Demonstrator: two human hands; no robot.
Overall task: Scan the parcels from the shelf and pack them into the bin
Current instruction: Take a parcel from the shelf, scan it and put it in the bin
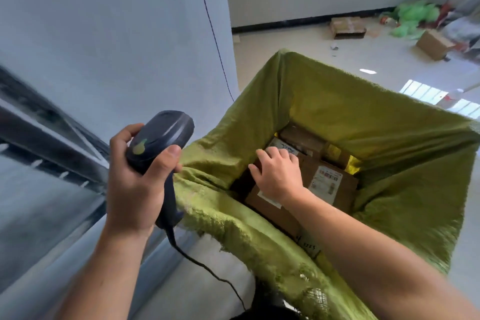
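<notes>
The bin (337,101), lined with a green woven sack, is open at the top. The sack's frayed edge folds over the near rim, and its walls slope inward, so the room narrows toward the bottom. Left of the bin runs the blurred metal shelf (52,143), close to the bin's near-left corner. On the floor well beyond the bin lie two cardboard boxes (346,27) (433,44) and a heap of green plastic bags (413,18).

Brown parcels cover the bottom of the bin. A labelled parcel (327,182) lies flat in the middle and smaller ones (301,138) sit against the far wall, leaving little free room between them and the sack.

My right hand (278,174) reaches down inside the bin and rests on top of the near parcel (270,210). Its fingers are lightly bent and spread over the parcel's far edge, not wrapped round anything that I can see.

My left hand (135,189) is just outside the bin's left rim. Its fingers and thumb are wrapped round the handle of the barcode scanner (161,135). The scanner's cable (207,267) trails down along the bin's near side.
</notes>
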